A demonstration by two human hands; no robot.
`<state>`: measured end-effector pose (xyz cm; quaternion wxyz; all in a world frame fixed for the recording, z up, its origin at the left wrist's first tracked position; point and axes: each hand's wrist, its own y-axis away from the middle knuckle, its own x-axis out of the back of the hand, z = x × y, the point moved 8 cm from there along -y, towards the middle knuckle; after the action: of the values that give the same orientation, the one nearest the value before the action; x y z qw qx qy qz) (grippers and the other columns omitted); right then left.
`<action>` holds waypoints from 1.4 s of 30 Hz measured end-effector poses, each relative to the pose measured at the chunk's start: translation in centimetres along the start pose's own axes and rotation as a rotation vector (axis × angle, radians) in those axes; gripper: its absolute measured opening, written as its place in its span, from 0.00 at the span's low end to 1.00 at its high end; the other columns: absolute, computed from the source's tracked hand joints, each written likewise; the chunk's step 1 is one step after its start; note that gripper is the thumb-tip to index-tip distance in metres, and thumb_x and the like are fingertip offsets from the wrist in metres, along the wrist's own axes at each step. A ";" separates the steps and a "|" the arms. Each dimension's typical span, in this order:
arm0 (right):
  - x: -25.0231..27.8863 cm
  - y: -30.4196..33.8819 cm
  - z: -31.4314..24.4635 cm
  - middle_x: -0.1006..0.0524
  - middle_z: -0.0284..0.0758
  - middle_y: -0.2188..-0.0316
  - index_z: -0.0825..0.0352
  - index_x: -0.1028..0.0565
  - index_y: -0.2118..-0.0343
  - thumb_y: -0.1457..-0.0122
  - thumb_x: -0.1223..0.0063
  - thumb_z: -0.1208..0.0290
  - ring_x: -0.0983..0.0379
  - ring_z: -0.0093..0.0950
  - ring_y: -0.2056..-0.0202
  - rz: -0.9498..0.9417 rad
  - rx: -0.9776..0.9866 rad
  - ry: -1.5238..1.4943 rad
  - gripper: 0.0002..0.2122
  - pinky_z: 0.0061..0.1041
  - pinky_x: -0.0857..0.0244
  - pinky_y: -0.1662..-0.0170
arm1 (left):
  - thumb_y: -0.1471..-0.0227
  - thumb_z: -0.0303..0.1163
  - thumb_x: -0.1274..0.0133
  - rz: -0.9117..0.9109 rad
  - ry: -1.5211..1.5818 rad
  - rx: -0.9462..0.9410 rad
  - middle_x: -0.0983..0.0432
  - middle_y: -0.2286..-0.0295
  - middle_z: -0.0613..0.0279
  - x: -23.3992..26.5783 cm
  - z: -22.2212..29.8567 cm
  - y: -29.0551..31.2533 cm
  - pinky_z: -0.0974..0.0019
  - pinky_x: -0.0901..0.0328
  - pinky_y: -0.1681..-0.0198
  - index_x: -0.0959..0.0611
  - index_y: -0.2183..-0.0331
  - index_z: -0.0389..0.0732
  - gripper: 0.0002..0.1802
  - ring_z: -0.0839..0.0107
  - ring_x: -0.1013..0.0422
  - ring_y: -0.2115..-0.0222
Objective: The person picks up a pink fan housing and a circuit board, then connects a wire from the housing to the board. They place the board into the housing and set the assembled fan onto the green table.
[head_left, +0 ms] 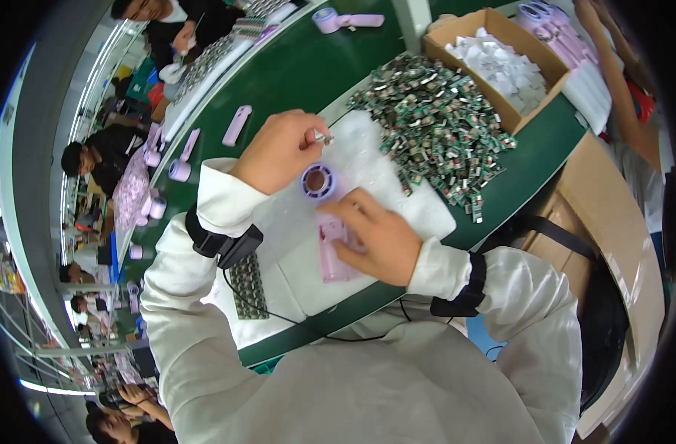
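A light purple handheld fan [335, 270] lies on white foam sheeting in front of me, its round head [318, 182] facing up and its handle toward me. Over that handle my right hand [382, 240] is curled, thumb and forefinger at its upper part near the neck; the fingers are slightly blurred. Beyond the fan head, to the left, my left hand [278, 152] is closed in a pinch. A small silvery part [322, 138] sticks out between its thumb and forefinger; its exact kind is too small to make out.
A heap of small green circuit boards [441, 126] lies at the right, beside a cardboard box [562, 80] of white pieces. A tray-like block of small parts [247, 288] sits near my left forearm. More purple fan parts [237, 126] lie on the green table. Other people work beyond.
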<state>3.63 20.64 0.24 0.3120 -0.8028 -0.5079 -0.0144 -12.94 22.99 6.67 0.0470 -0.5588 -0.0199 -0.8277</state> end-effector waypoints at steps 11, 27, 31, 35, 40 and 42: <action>0.1 0.3 0.7 0.31 0.39 0.59 0.58 0.30 0.39 0.48 0.43 0.84 0.25 0.31 0.73 -0.084 -0.225 -0.139 0.31 0.30 0.29 0.69 | 0.50 0.15 0.40 0.225 0.297 0.255 0.21 0.67 0.56 1.1 5.0 13.5 0.69 0.26 0.63 0.19 0.56 0.36 0.18 0.70 0.20 0.67; -2.6 -0.9 -3.7 0.27 0.31 0.74 0.57 0.17 0.58 0.52 0.37 0.75 0.25 0.32 0.73 -0.447 0.281 0.604 0.16 0.30 0.29 0.71 | 0.57 0.16 0.38 0.496 0.382 -0.037 0.21 0.67 0.58 -8.1 9.7 19.8 0.58 0.28 0.61 0.16 0.58 0.41 0.21 0.58 0.24 0.67; -2.6 -1.0 -4.2 0.26 0.31 0.74 0.59 0.17 0.58 0.53 0.38 0.75 0.25 0.31 0.72 -0.516 0.376 0.637 0.16 0.29 0.29 0.71 | 0.56 0.17 0.38 0.533 0.430 -0.033 0.21 0.67 0.60 -8.9 9.2 20.4 0.59 0.28 0.63 0.17 0.58 0.41 0.20 0.60 0.24 0.67; -2.7 -0.7 -4.1 0.26 0.31 0.74 0.61 0.17 0.59 0.52 0.36 0.76 0.26 0.31 0.74 -0.476 0.444 0.559 0.15 0.29 0.31 0.72 | 0.56 0.17 0.38 0.574 0.469 0.009 0.21 0.68 0.60 -9.0 8.5 21.3 0.60 0.28 0.65 0.17 0.57 0.41 0.20 0.61 0.24 0.69; -3.2 -0.9 -3.6 0.26 0.32 0.75 0.64 0.18 0.60 0.50 0.34 0.78 0.27 0.28 0.77 -0.354 0.301 0.440 0.12 0.27 0.33 0.74 | 0.56 0.17 0.38 0.550 0.512 0.025 0.20 0.68 0.60 -9.1 8.2 21.5 0.61 0.28 0.66 0.17 0.58 0.41 0.20 0.60 0.24 0.70; -3.6 -0.8 -3.2 0.27 0.32 0.76 0.64 0.18 0.61 0.49 0.33 0.78 0.29 0.26 0.79 -0.288 0.187 0.427 0.11 0.26 0.35 0.76 | 0.55 0.17 0.39 0.538 0.553 0.051 0.20 0.67 0.59 -9.4 8.1 21.8 0.62 0.28 0.66 0.17 0.57 0.40 0.19 0.61 0.23 0.69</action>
<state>2.18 16.32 1.97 0.4795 -0.6689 -0.5387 -0.1804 0.21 2.57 0.58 0.2799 -0.2985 0.1204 -0.9045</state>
